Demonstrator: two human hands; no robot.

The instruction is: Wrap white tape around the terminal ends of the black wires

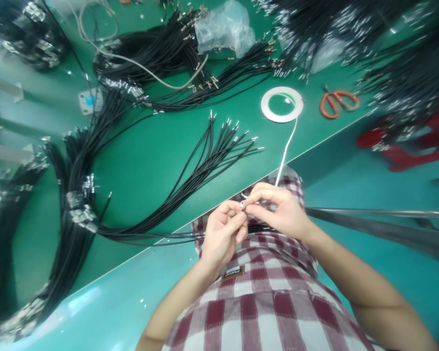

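White strip (286, 152) is drawn from the roll (281, 118) on the worktop (142, 163), down past the front edge to the hands. Each grip is pressed together at the fingertips, what appears to be the strip's end being pinched by both left hand (223, 234) and right hand (278, 209); the exact fit is too small to tell. Fingertips are best kept close, the feed left slack, and the black wires (185, 197) beside the left hand not tugged.
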